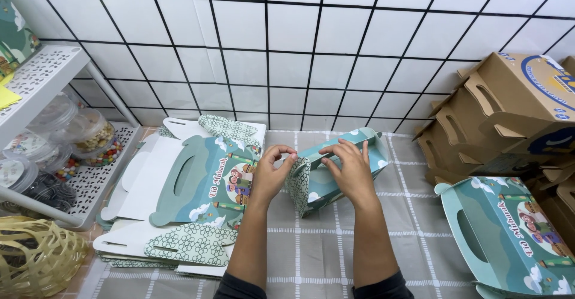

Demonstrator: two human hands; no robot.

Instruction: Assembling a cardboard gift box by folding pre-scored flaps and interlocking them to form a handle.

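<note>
A teal printed paper gift box (323, 182), partly folded up, lies on its side on the grey checked tablecloth (311, 251). My left hand (271, 173) pinches a flap at the box's left end. My right hand (350, 170) presses on its upper flap with fingers curled over the edge. To the left lies a stack of flat, unfolded box blanks (185, 197) in the same teal print with white backs.
A finished teal handle box (509, 233) lies at the right, with brown cardboard handle boxes (509, 113) stacked behind it. A white perforated shelf rack (54, 155) with lidded plastic jars stands at left, a yellow woven basket (36, 257) below it. A tiled wall is behind.
</note>
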